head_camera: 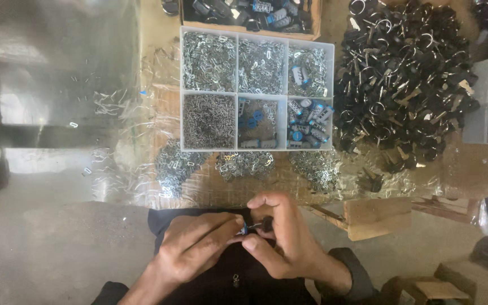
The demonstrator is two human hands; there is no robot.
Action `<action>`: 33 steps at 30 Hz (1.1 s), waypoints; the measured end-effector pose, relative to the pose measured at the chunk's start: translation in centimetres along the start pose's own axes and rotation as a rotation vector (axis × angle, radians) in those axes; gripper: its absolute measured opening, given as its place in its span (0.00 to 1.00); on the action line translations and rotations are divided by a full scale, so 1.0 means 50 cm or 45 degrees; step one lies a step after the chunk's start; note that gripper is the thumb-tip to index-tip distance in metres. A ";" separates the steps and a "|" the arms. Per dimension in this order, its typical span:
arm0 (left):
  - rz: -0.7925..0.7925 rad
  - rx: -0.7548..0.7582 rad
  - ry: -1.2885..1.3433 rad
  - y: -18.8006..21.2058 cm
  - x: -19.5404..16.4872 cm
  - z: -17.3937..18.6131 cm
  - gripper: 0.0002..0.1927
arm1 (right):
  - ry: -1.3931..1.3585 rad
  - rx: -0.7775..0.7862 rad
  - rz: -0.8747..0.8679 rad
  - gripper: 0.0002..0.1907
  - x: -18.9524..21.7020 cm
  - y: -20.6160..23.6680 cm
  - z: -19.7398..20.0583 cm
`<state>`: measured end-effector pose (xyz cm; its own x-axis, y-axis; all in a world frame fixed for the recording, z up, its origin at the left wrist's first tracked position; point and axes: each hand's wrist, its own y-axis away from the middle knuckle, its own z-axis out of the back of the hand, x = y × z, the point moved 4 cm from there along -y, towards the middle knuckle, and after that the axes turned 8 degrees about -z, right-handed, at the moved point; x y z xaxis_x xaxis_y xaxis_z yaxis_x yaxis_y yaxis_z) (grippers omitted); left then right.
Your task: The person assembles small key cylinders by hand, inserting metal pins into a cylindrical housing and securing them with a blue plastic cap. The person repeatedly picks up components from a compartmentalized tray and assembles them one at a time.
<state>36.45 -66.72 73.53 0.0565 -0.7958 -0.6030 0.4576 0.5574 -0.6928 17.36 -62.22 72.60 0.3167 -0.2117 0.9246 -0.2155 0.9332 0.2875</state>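
My left hand (196,245) and my right hand (280,237) meet close to my body, below the table edge. Both pinch one small assembly (249,227) between their fingertips: a blue piece on the left-hand side, a black piece with a metal bit on the right-hand side. A white tray (287,95) with six compartments sits on the table above my hands; it holds small silver metal parts and blue-and-silver pieces. Three loose piles of silver parts (244,164) lie just in front of the tray.
A large heap of black parts with metal rings (405,79) lies right of the tray. A cardboard box of dark parts (249,12) stands behind it. Crinkled clear plastic film (114,113) covers the table. A wooden block (377,217) sticks out at the table edge.
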 end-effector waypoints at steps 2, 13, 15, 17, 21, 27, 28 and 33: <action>-0.032 -0.083 -0.062 -0.002 -0.005 0.008 0.15 | -0.329 0.079 -0.051 0.27 -0.012 0.000 -0.021; -0.107 -0.011 0.043 0.029 0.028 -0.009 0.13 | -0.125 0.251 0.155 0.25 -0.022 -0.002 -0.018; -0.160 -0.173 0.026 0.030 0.045 -0.019 0.15 | -0.016 0.399 0.206 0.19 -0.029 -0.023 0.012; -0.211 -0.293 -0.063 0.030 0.066 -0.031 0.16 | 0.067 0.241 0.356 0.15 -0.023 -0.041 0.067; -0.161 -0.404 -0.119 0.046 0.075 -0.023 0.24 | -0.418 0.559 0.638 0.24 0.017 -0.070 0.160; -0.217 -0.399 -0.153 0.036 0.078 -0.018 0.17 | -0.110 -0.494 0.605 0.33 0.006 -0.087 0.257; -0.203 -0.399 -0.164 0.033 0.079 -0.017 0.15 | -0.065 -0.609 0.514 0.31 -0.007 -0.072 0.268; -0.047 -0.374 -0.198 0.019 0.076 -0.016 0.11 | 0.641 -1.025 -0.047 0.22 -0.057 0.026 0.317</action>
<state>36.38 -69.05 70.25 0.1895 -0.8305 -0.5238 0.1880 0.5543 -0.8108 1.57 -65.02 74.31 0.7120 -0.2701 0.6482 0.4444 0.8880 -0.1181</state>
